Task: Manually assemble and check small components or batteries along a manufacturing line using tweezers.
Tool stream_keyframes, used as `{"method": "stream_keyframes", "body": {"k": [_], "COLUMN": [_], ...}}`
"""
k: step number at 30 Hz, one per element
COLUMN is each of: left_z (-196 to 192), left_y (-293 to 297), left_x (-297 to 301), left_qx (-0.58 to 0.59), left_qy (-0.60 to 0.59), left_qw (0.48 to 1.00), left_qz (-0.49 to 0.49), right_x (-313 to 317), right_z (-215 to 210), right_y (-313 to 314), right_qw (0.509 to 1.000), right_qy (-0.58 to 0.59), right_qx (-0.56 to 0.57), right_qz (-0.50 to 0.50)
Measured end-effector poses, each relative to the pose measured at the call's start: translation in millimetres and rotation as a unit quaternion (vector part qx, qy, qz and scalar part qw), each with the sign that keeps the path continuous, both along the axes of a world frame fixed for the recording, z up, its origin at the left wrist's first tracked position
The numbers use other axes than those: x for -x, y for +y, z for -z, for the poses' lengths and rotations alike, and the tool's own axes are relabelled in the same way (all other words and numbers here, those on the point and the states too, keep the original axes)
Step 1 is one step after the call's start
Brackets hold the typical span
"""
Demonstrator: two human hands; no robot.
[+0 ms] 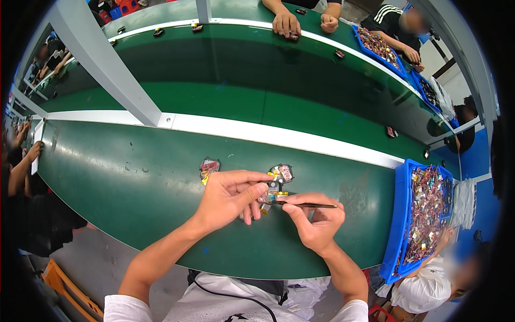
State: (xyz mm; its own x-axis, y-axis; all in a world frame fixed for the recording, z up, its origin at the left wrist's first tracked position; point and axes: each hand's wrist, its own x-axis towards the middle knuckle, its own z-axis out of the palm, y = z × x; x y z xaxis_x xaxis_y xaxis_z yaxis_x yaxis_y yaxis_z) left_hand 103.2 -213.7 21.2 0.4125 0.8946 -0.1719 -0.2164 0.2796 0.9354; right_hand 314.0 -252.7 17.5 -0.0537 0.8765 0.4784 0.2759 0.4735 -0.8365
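Fingers of left hand (228,194) clamp small circuit assembly (273,189); right hand (316,222) fingers pinch tweezers (308,204).

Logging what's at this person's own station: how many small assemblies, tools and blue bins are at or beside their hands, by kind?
Small assemblies: 3, one in the left hand, one and another on the green belt
Thin tools: 1, in the right hand
Blue bins: 1
Total: 5

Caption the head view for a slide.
Left hand holds a small electronic part; right hand applies tweezers.
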Motion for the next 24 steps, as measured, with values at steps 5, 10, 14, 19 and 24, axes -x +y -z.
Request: {"method": "stream_keyframes", "body": {"k": [5, 10, 14, 19, 24], "left_z": [1.2, 1.3, 1.9, 1.3, 2.2], "left_y": [0.2, 1.0, -0.4, -0.2, 0.5], "left_x": [-0.9, 0.5, 0.0, 0.6, -0.1], "left_qx": [0.000, -0.013, -0.001, 0.004, 0.004], "left_qy": [0.004, 0.013, 0.009, 0.009, 0.005], "left_qw": [1.000, 1.000, 1.000, 1.000, 1.000], "left_qz": [-0.006, -0.004, -0.003, -0.001, 0.004], "right_x": [2.2, 2.3, 2.0, 2.4, 3.5], "right_z": [-3.4, -3.4, -3.1, -5.7, -2.9], "right_y": [-0.9, 1.9, 3.1, 5.2, 6.4], "right_qw": [1.000, 1.000, 0.999, 0.998, 0.997], "right_qy": [0.019, 0.000, -0.018, -0.031, -0.019], "right_qx": [0.010, -0.016, -0.027, -0.045, -0.070], "right_qz": [0.016, -0.010, -0.022, -0.034, -0.040]}}
